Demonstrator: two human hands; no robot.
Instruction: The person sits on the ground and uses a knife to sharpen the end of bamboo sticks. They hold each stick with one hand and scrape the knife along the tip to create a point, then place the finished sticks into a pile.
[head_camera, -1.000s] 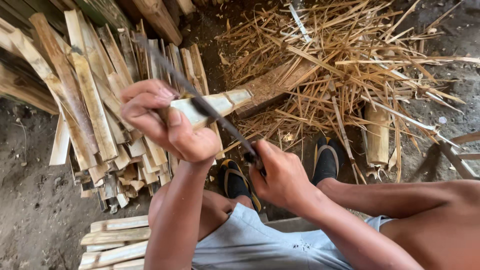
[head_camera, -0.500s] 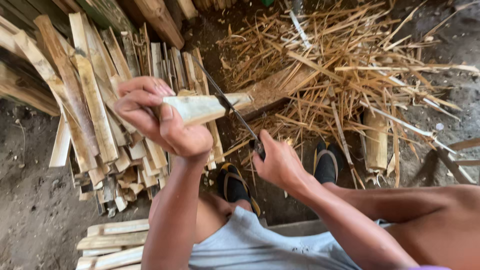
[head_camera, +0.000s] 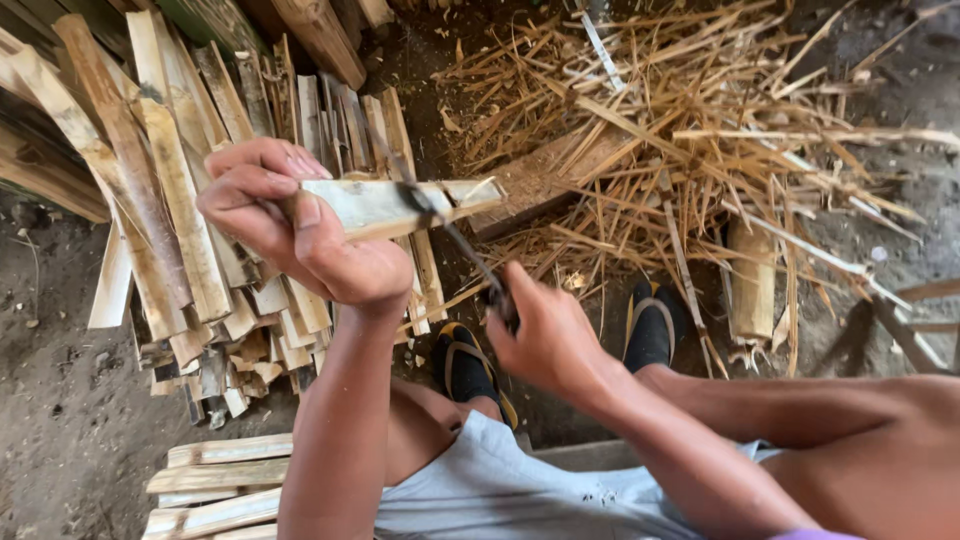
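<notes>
Left hand (head_camera: 290, 225) grips a pale split bamboo slat (head_camera: 400, 203) by its near end; right hand (head_camera: 545, 335) clasps a dark long-bladed knife (head_camera: 455, 240) crossing the slat

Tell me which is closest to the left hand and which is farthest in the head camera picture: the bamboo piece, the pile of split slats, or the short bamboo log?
1. bamboo piece: gripped in the left hand.
2. pile of split slats: just behind it, left side.
3. short bamboo log: far right, among shavings.

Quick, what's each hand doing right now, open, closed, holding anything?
Left hand: closed around a pale bamboo slat.
Right hand: closed on the handle of a dark knife whose blade crosses the slat.
</notes>
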